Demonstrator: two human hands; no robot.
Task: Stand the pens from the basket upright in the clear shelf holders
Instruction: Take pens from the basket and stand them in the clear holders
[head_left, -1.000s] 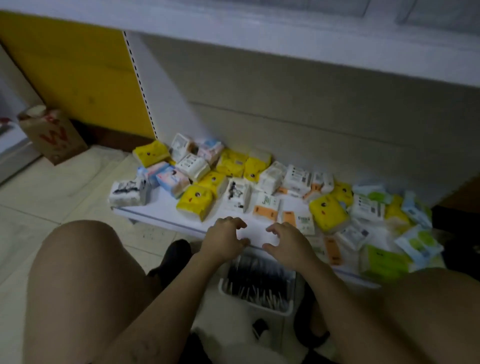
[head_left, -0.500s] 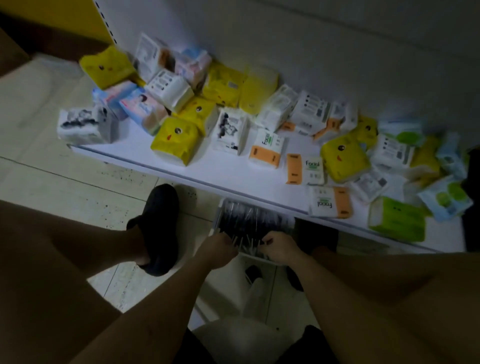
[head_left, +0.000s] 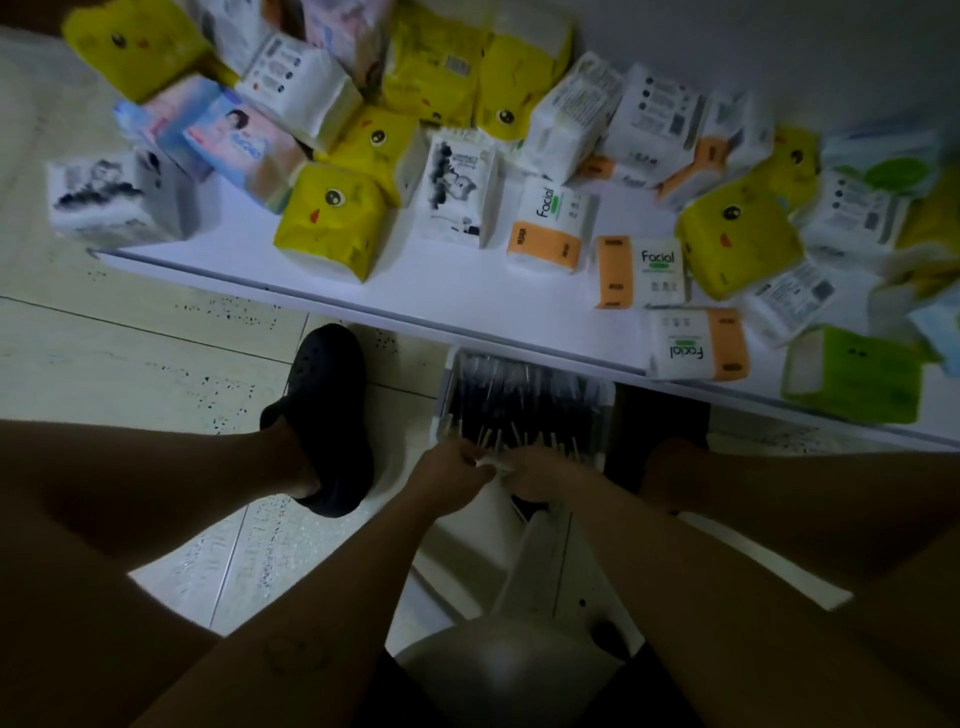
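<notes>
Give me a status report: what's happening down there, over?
Left hand and right hand curled at near edge of basket, grip unclear. Pens lying in basket. Tissue packs crowd the shelf above.

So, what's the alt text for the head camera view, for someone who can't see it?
From above, a person's left hand and right hand meet at the near edge of a white basket of dark pens on the tiled floor; whether they hold a pen is too blurred to tell. Beyond it, a low white shelf is strewn with tissue packs.

The wide camera is sitting on my head. It is looking steeply down at the basket (head_left: 441, 396) and low shelf (head_left: 457, 296), close in.
</notes>
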